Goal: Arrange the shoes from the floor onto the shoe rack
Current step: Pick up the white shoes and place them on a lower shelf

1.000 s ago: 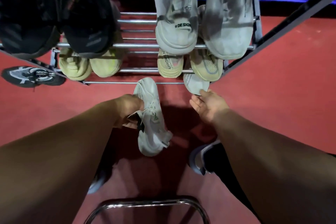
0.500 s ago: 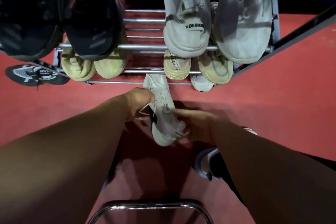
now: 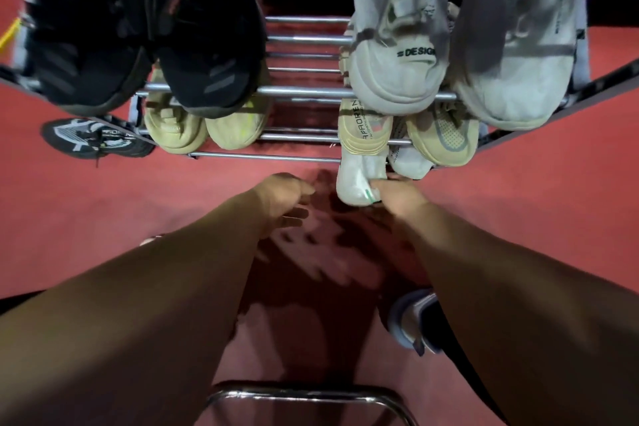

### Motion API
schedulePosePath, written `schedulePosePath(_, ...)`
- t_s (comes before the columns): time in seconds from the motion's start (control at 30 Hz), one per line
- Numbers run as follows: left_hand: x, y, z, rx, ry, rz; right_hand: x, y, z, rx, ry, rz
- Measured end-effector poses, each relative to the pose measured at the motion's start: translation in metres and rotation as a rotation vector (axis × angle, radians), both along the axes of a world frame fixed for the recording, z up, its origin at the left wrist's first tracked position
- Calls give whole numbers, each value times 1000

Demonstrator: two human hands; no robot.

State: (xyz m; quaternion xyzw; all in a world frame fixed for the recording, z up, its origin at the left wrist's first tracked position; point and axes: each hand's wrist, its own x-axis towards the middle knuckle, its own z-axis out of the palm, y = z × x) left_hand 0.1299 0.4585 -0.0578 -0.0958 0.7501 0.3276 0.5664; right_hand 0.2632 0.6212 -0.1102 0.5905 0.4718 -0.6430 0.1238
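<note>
A white sneaker (image 3: 356,180) with a green mark lies heel-out at the bottom tier of the metal shoe rack (image 3: 301,92), toe hidden under a beige shoe (image 3: 363,135). My right hand (image 3: 397,195) grips its heel. Next to it on the right sits a second white sneaker (image 3: 409,162). My left hand (image 3: 285,202) hovers over the red floor, fingers apart, holding nothing. Upper tiers carry a black pair (image 3: 207,45) and a grey-white pair (image 3: 397,45); lower down is a beige pair (image 3: 204,124).
A black shoe with a white pattern (image 3: 93,138) lies on the red floor left of the rack. A chrome bar (image 3: 304,394) curves at the bottom edge. A foot in a blue-edged slipper (image 3: 411,322) shows under my right forearm.
The white sneaker passed from my left hand to my right and moved forward and right into the bottom tier. My left hand let go and drew back, open.
</note>
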Motion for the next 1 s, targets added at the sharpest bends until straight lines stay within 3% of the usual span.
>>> schedulePosePath(0.13, -10, -21, -4, -25, 12, 12, -33, 2, 5, -83, 75, -289)
schedulePosePath(0.27, -20, -39, 8, -56, 45, 56, -39, -10, 16, -54, -16, -318)
schedulePosePath(0.37, -23, -45, 27, -60, 75, 82, -30, -25, 25, -4, -100, -133)
schedulePosePath(0.5, -27, -58, 68, -23, 114, 116, -27, -50, 57, -118, -95, 397)
schedulePosePath(0.6, -31, -84, 107, 5, 157, 109, -39, -74, 85, 100, -120, 659)
schedulePosePath(0.77, -47, -150, 169, 18, 263, 139, -74, -120, 156, 110, 33, 645)
schedulePosePath(1.0, -84, -274, 256, 82, 431, 282, -134, -205, 251, 368, 171, 806)
